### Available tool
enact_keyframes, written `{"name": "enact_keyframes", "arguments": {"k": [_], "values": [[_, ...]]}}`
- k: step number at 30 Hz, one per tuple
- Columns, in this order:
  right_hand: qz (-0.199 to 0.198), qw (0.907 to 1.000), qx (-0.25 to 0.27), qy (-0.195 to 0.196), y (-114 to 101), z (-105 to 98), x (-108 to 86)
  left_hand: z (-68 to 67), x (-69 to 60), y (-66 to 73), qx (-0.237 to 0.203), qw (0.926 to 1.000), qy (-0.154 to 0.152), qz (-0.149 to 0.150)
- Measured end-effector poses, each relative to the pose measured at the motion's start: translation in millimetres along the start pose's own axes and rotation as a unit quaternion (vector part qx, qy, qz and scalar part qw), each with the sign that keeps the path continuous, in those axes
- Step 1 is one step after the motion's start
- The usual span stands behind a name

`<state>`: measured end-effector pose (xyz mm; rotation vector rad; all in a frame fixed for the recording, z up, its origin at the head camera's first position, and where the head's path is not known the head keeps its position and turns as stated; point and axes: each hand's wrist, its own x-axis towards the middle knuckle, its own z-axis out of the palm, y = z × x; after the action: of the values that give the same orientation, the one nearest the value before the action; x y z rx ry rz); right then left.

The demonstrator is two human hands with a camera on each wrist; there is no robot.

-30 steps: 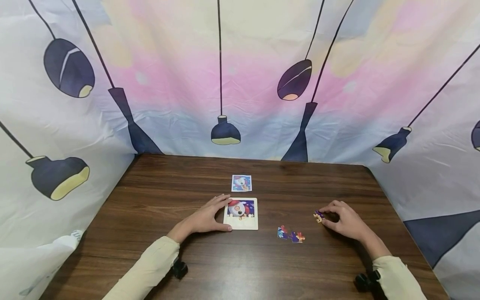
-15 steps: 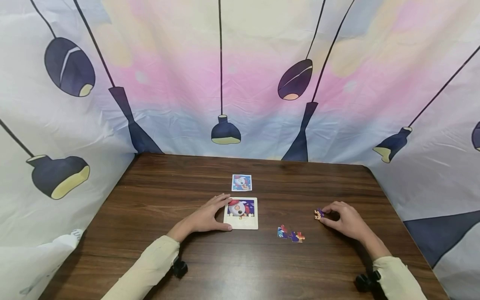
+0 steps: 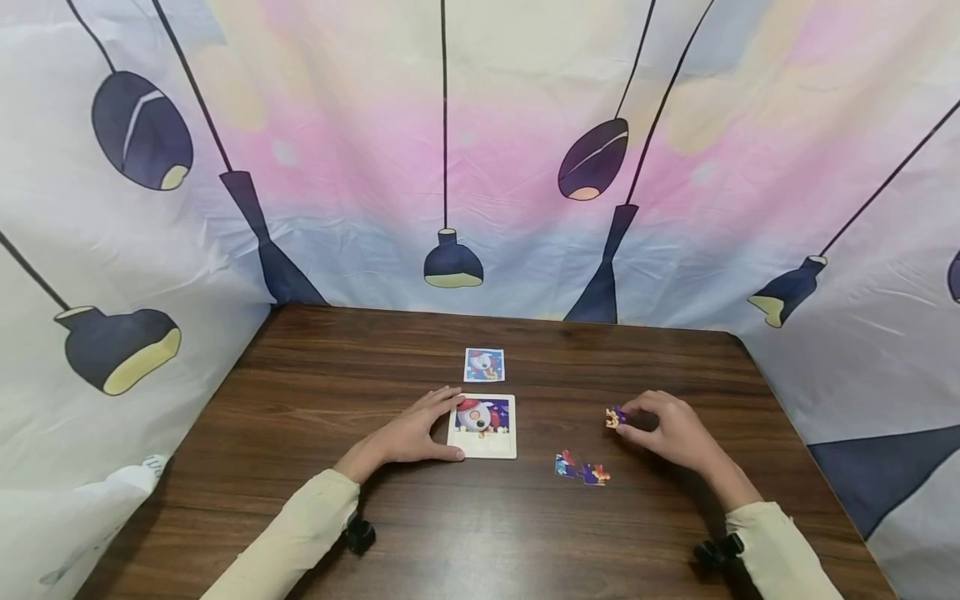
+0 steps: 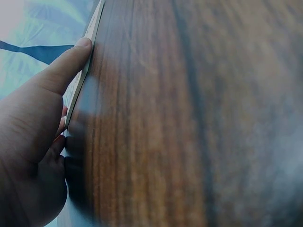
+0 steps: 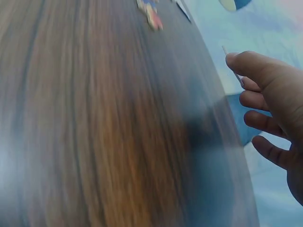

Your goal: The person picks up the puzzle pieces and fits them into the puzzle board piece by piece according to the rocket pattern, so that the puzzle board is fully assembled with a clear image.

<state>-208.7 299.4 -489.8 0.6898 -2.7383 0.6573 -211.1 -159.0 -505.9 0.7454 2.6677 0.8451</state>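
A cream puzzle tray (image 3: pixel 495 448) lies mid-table, its upper part filled with joined pieces showing a white cartoon animal in red. My left hand (image 3: pixel 417 433) holds the tray by its left side, fingers at the top corner and thumb at the lower edge. The left wrist view shows the thumb (image 4: pixel 71 66) against the tray's rim. To the right, my right hand (image 3: pixel 675 429) pinches a purple and orange puzzle piece (image 3: pixel 615 417) between thumb and fingers. In the right wrist view that puzzle piece (image 5: pixel 238 79) appears edge-on, raised off the table.
Two loose puzzle pieces, one blue and red (image 3: pixel 565 464) and one purple and orange (image 3: pixel 596 474), lie right of the tray. Behind the tray is a small picture card (image 3: pixel 484 365) of a similar design. A printed curtain (image 3: pixel 510 167) hangs past the dark wooden table (image 3: pixel 360 354).
My right hand has shifted left and slightly away from me, carrying the pinched puzzle piece, which has turned a little. The left hand and tray stay in place.
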Motion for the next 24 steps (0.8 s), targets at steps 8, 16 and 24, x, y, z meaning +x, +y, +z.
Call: {"name": "enact_keyframes", "arguments": {"k": [8, 16, 24], "values": [[-0.042, 0.9989, 0.018, 0.009, -24, 8, 17.6, 0.2, -1.2, -0.3, -0.003, 1.0000, 0.003, -0.003], [-0.074, 0.9961, 0.048, 0.006, -49, 22, 36.1, -0.2, -1.6, 0.1, -0.002, 1.0000, 0.002, 0.001], [-0.083, 0.9951, 0.052, -0.010, -73, 38, 50.7, -1.5, -2.3, 2.4, -0.008, 1.0000, 0.003, 0.000]]}}
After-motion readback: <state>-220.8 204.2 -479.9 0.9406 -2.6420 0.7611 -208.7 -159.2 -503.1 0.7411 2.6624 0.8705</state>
